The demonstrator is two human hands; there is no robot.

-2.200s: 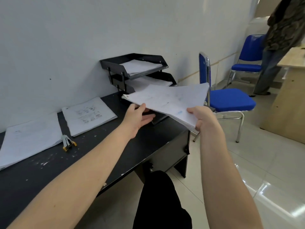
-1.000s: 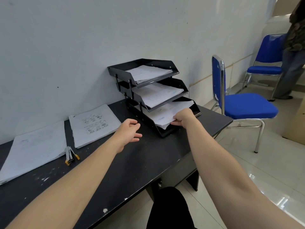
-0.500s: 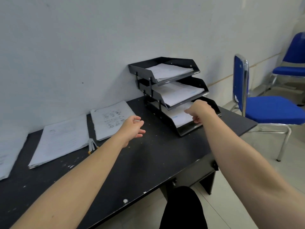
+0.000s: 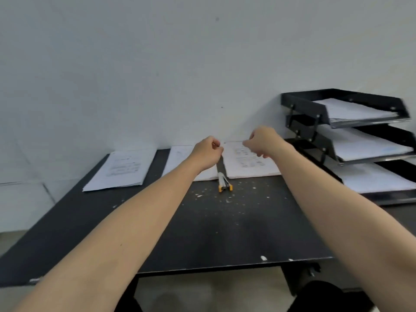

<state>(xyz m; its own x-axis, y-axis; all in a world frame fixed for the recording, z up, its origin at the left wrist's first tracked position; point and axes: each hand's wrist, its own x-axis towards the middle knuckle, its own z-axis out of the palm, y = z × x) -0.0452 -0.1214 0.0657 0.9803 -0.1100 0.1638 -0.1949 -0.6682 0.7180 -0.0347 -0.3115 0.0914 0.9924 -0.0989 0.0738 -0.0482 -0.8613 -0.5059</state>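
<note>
Head view: You stood at the black desk (image 4: 225, 233), both arms stretched toward the papers lined up along the wall.
Left hand: Your left hand (image 4: 208, 154) hung over the right edge of the middle stack (image 4: 177, 159). Its fingers were curled in, with the thumb close against the forefinger and nothing visible between them.
Right hand: Your right hand (image 4: 262, 140) hovered above the printed stack (image 4: 247, 167). Its fingers drooped loosely, a little apart, and were empty.
Location: The printed stack lay flat at the back of the desk, its far edge at the wall, between the middle stack and the letter tray (image 4: 304, 106).
Risk, fanning: A grab at the top alone looked likely to lift a few sheets and leave the rest behind, because no clip or binding showed.
Risk, snagging: The grey-and-yellow desk tool (image 4: 224, 182) sat in the narrow gap between the two stacks, just beside their near corners. A stack dragged toward you could have caught it and pushed it along.
Risk, mixing: With the stacks so near each other, a sideways sweep could have slid one over the other.
Appearance: The stack was white and fairly thick, with squared edges. Its top page carried rows of small printed figures and text, too blurred to read.
Handling: It looked limp enough to sag if held from one side, so it seemed to need a hand at each edge.
</note>
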